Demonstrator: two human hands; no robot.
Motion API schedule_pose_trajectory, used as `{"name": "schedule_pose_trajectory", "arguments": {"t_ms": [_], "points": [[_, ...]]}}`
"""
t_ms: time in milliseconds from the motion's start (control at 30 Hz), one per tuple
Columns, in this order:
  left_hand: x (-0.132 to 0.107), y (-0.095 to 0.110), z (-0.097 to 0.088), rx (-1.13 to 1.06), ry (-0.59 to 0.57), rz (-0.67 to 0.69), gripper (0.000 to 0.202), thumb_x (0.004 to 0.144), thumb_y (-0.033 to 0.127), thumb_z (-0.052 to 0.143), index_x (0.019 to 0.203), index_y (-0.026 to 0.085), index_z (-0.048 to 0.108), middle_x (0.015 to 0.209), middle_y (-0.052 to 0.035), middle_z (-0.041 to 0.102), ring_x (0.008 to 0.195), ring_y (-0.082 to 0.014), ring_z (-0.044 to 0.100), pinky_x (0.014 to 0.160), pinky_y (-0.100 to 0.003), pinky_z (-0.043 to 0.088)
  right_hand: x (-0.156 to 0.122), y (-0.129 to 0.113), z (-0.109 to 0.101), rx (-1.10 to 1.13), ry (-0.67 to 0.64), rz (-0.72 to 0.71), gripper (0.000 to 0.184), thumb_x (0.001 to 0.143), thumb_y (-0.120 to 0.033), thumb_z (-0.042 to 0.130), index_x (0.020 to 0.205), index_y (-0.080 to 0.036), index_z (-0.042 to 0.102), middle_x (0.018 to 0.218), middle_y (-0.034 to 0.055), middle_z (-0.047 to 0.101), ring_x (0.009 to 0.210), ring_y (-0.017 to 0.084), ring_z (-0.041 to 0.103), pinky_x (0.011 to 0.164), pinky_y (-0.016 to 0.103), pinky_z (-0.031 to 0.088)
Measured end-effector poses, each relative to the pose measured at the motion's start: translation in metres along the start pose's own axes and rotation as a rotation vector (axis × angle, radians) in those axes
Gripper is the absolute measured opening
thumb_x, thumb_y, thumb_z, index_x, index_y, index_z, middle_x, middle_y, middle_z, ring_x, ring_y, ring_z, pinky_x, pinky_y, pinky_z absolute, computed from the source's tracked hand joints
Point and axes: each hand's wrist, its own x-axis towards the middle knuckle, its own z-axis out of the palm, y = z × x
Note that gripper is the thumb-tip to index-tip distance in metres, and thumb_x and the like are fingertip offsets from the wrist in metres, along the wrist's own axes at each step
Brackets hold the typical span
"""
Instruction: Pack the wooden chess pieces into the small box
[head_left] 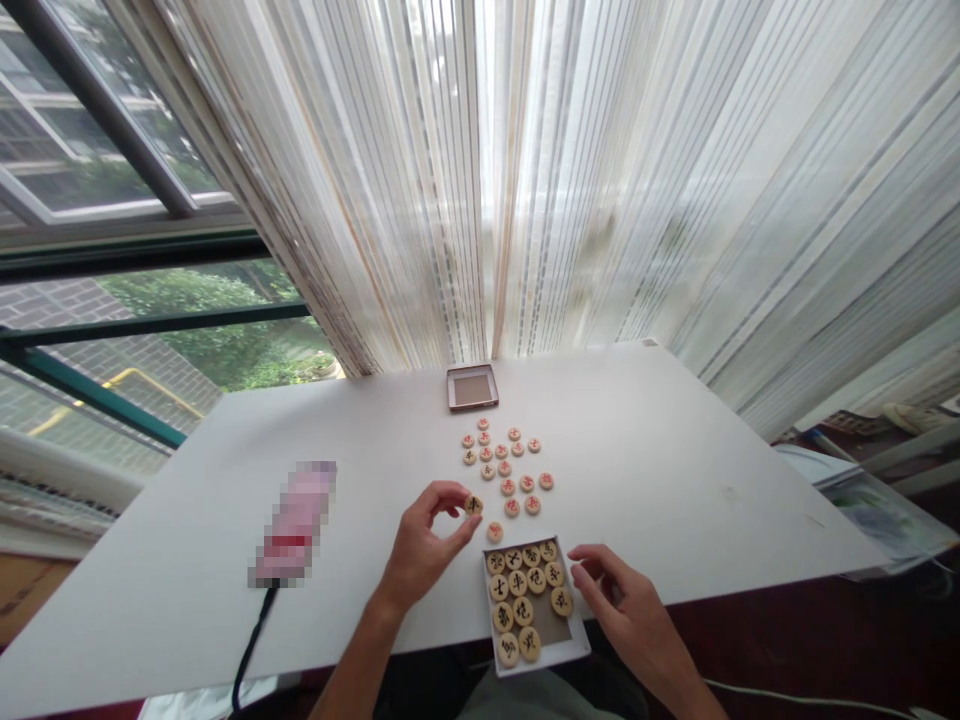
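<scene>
Left hand [424,545] — thumb and index finger pinch one black piece [473,505] at its rim, raised above the surface [660,480], marked face in view. Right hand [626,600] holds nothing; its fingers are loosely curled and slightly apart, just beside the right wall of the tray [553,629], contact not certain. Tray sits at the near edge of the surface, with black-marked pieces in rough rows; its floor shows at lower right. Step in hand, as judged: moving a single piece between the surface and the tray, the black set apparently being gathered there. Next move, also a judgement, calls for carrying the piece toward the body and to the right, lowering it flat onto the bare part of the tray floor without knocking its neighbours, then parting the fingers. Relative position: the held piece lies between the left fingertips, beyond the tray's upper-left corner and well apart from the right fingers. A red piece [495,532] lies just beside the pinch, toward the tray. Loose pieces [527,483], mostly red-marked, scatter beyond — farther back, the shallow box [472,390].
</scene>
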Motion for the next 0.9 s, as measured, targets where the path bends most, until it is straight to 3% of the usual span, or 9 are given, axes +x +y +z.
{"name": "schedule_pose_trajectory", "arguments": {"t_ms": [67, 167, 367, 667, 900], "points": [[-0.017, 0.013, 0.009, -0.053, -0.065, -0.015, 0.022, 0.083, 0.026, 0.073, 0.102, 0.02, 0.063, 0.101, -0.0052, 0.065, 0.086, -0.017, 0.063, 0.08, -0.03, 0.056, -0.002, -0.009, 0.0, 0.031, -0.002, -0.013, 0.027, 0.096, -0.045, 0.052, 0.095, -0.021, 0.064, 0.081, 0.0013, 0.068, 0.071, 0.017, 0.058, 0.063, 0.026, 0.046], [-0.036, 0.027, 0.027, -0.078, -0.166, 0.007, 0.024, 0.082, 0.023, 0.075, 0.104, 0.02, 0.067, 0.103, -0.0061, 0.064, 0.085, -0.0167, 0.063, 0.08, -0.03, 0.055, -0.005, -0.024, 0.003, 0.106, -0.04, -0.045, 0.024, 0.096, -0.044, 0.054, 0.096, -0.022, 0.063, 0.086, 0.0018, 0.069, 0.078, 0.018, 0.061, 0.069, 0.026, 0.049], [-0.05, 0.041, 0.053, -0.065, -0.196, 0.029, 0.022, 0.08, 0.014, 0.076, 0.1, 0.021, 0.071, 0.097, -0.004, 0.065, 0.089, -0.0177, 0.064, 0.083, -0.028, 0.053, -0.007, -0.042, 0.015, 0.269, -0.127, -0.099, 0.02, 0.096, -0.038, 0.056, 0.103, -0.021, 0.062, 0.094, 0.0036, 0.07, 0.082, 0.018, 0.065, 0.074, 0.027, 0.051], [-0.054, 0.043, 0.054, -0.05, -0.213, 0.017, 0.02, 0.082, 0.019, 0.073, 0.102, 0.023, 0.07, 0.1, -0.0052, 0.067, 0.087, -0.0185, 0.064, 0.083, -0.03, 0.054, -0.005, -0.042, 0.022, 0.314, -0.111, -0.1, 0.02, 0.096, -0.039, 0.055, 0.092, -0.02, 0.061, 0.087, 0.003, 0.067, 0.08, 0.018, 0.064, 0.072, 0.026, 0.051], [-0.058, 0.041, 0.051, -0.04, -0.194, -0.035, 0.017, 0.084, 0.022, 0.072, 0.101, 0.023, 0.07, 0.094, -0.0037, 0.069, 0.082, -0.0177, 0.065, 0.081, -0.029, 0.054, -0.006, -0.044, 0.021, 0.297, -0.154, -0.112, 0.02, 0.098, -0.038, 0.051, 0.099, -0.02, 0.06, 0.094, 0.0046, 0.068, 0.087, 0.02, 0.066, 0.079, 0.029, 0.052]]}}
